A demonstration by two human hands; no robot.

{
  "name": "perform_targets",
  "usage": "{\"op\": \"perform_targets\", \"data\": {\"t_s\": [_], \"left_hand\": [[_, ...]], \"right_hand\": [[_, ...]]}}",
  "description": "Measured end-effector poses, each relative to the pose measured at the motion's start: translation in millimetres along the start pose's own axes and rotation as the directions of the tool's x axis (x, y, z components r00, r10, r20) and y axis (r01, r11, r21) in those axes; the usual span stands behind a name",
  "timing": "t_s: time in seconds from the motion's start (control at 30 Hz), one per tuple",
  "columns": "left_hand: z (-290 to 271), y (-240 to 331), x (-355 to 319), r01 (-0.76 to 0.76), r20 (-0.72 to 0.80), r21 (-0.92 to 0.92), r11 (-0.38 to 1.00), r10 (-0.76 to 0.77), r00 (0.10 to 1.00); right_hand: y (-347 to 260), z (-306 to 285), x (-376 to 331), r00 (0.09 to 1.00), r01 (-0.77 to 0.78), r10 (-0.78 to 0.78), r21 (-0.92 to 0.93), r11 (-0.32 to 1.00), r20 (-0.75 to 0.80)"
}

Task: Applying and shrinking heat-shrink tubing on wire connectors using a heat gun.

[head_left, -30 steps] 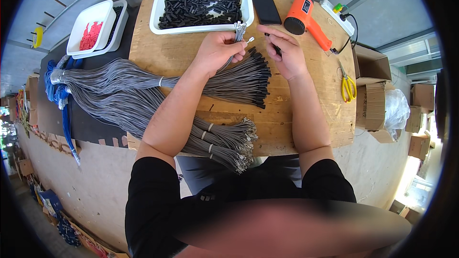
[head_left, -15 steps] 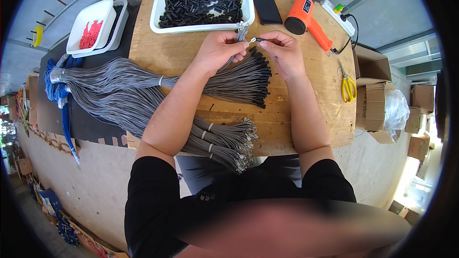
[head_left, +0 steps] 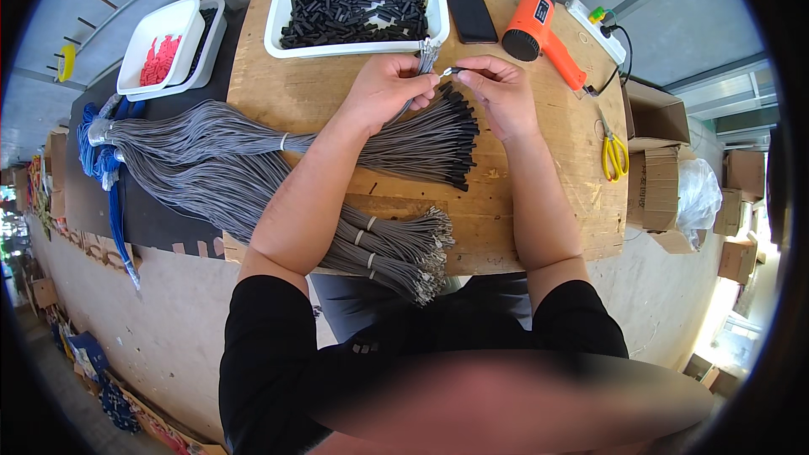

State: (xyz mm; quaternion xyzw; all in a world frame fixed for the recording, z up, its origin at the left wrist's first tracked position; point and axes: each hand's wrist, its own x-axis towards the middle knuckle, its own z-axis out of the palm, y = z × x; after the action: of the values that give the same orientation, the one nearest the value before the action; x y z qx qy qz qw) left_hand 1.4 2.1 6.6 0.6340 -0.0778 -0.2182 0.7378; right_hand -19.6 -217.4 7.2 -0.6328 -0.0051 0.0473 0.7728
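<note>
My left hand (head_left: 394,88) is closed around a small bunch of grey cables (head_left: 427,52), whose metal-tipped ends stick up above the fist. One cable's metal end (head_left: 446,73) points right from its fingertips. Facing it, my right hand (head_left: 499,93) pinches a short black sleeve (head_left: 458,71), which meets or nearly meets that end. Beneath the hands a bundle of grey cables (head_left: 396,154) lies fanned out, with black sleeves (head_left: 463,139) on its ends. Closer to me are tied grey cable bundles (head_left: 371,240) with bare metal ends.
A white tray (head_left: 271,29) of black sleeves stands at the back, beside a black phone (head_left: 471,11). An orange heat gun (head_left: 539,25), a power strip (head_left: 594,29) and yellow scissors (head_left: 613,156) lie right. White trays (head_left: 129,76), one holding red pieces, stand left.
Both hands stay almost in place. The black sleeve in my right hand sits slightly nearer the cable's metal end.
</note>
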Motion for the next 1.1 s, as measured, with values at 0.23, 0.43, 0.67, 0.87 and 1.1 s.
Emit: {"op": "perform_targets", "data": {"t_s": [0.23, 0.43, 0.67, 0.87, 1.1], "left_hand": [[0.7, 1.2, -0.5, 0.01, 0.03, -0.011, 1.0, -0.009, 0.999], [0.3, -0.6, -0.1, 0.008, 0.035, 0.009, 1.0, -0.008, 0.999], [0.9, -1.6, -0.2, -0.003, 0.034, 0.058, 0.998, 0.001, 0.999], [0.2, -2.0, -0.3, 0.009, 0.055, 0.052, 0.999, -0.012, 0.998], [-1.6, -1.7, 0.4, 0.041, 0.038, 0.057, 0.998, -0.043, 0.998]], "right_hand": [[5.0, -3.0, 0.4, 0.998, 0.06, -0.061, 0.048, 0.997, 0.014], [4.5, -1.8, 0.6, 0.998, 0.054, -0.054, 0.025, 0.998, 0.01], [0.7, 1.5, -1.6, 0.998, 0.056, -0.055, -0.054, 0.997, 0.019], [0.0, 1.1, -1.8, 0.999, 0.044, -0.044, -0.068, 0.997, 0.002], [-1.7, -7.2, 2.3, 0.994, -0.081, 0.063, 0.2, 0.977, 0.093]]}}
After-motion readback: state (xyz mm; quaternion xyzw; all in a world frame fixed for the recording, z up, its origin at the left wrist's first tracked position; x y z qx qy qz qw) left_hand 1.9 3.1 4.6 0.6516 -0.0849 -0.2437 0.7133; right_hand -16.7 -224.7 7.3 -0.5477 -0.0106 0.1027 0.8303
